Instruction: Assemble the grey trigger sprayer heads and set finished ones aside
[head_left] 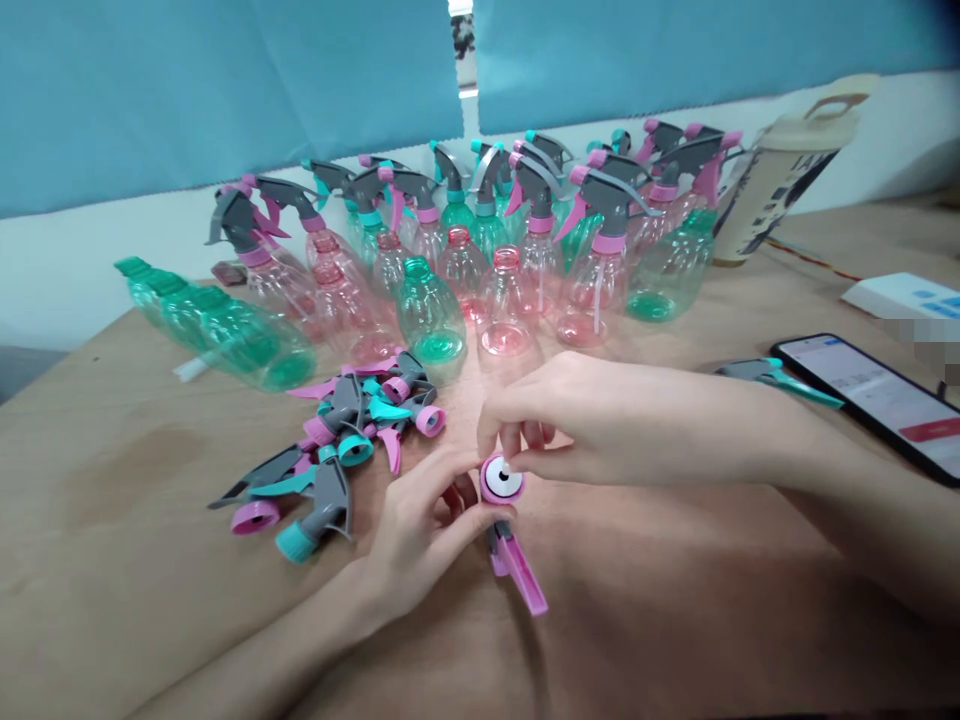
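My left hand (420,520) grips a spray trigger head with a pink lever (523,575), held upside down above the table so its pink collar (484,492) faces up. A white ring-shaped gasket (495,480) with a dark centre hole lies in that collar. From the right, my right hand (547,420) has its thumb and forefinger pinched at the gasket's upper edge, the other fingers curled. Left of my hands is a pile of loose trigger heads (345,400) in grey with pink or teal parts.
Behind my hands stand several pink clear bottles (506,310) and green bottles (431,320), many with trigger heads on. Green bottles (225,325) line the left. To the right are a phone (870,395), a loose trigger head (780,378), a tumbler (787,170) and a white box (907,305).
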